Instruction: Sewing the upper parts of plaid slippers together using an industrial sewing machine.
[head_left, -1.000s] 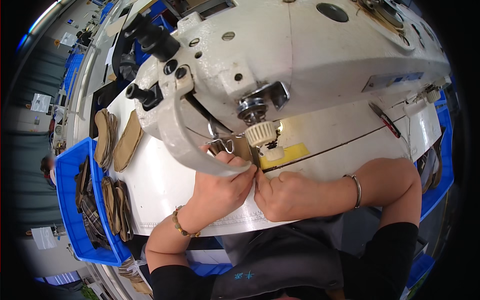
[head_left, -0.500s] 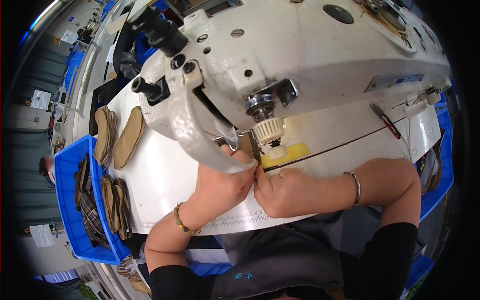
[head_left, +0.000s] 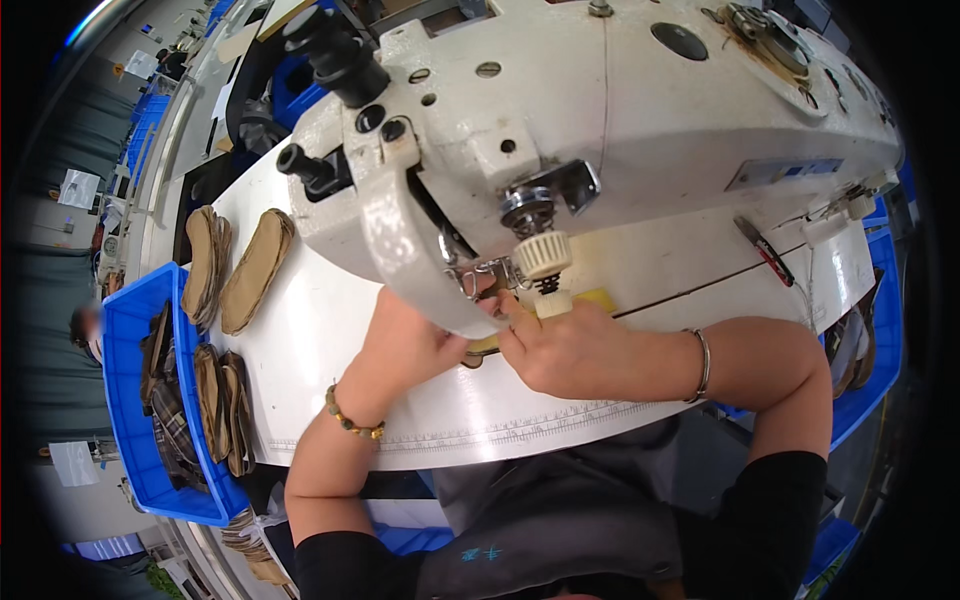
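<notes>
A white sewing machine (head_left: pixel 640 110) stands over the work surface, its curved white lever (head_left: pixel 405 245) crossing in front of the needle area. My left hand (head_left: pixel 405 345) is closed at the left of that area, its fingertips partly hidden behind the lever. From the right, my right hand (head_left: pixel 560 350) reaches in with bent fingers, pinched close to the presser foot. Between the hands is a brown fabric piece (head_left: pixel 471 361), of which only a small curved edge shows below the lever. A yellow patch (head_left: pixel 598 299) lies on the machine bed behind my right hand.
At the left lie stacked tan sole-shaped pieces (head_left: pixel 257 270), beside a blue bin (head_left: pixel 145 455) holding dark plaid pieces. Another blue bin (head_left: pixel 885 345) sits at the right. Small red-and-black snips (head_left: pixel 765 250) rest on the white table (head_left: pixel 330 400), which has a printed ruler near its front edge.
My left hand has moved left and up, away from the right hand. The right hand has shifted slightly up, nearer the machine. A curved brown edge now shows between them.
</notes>
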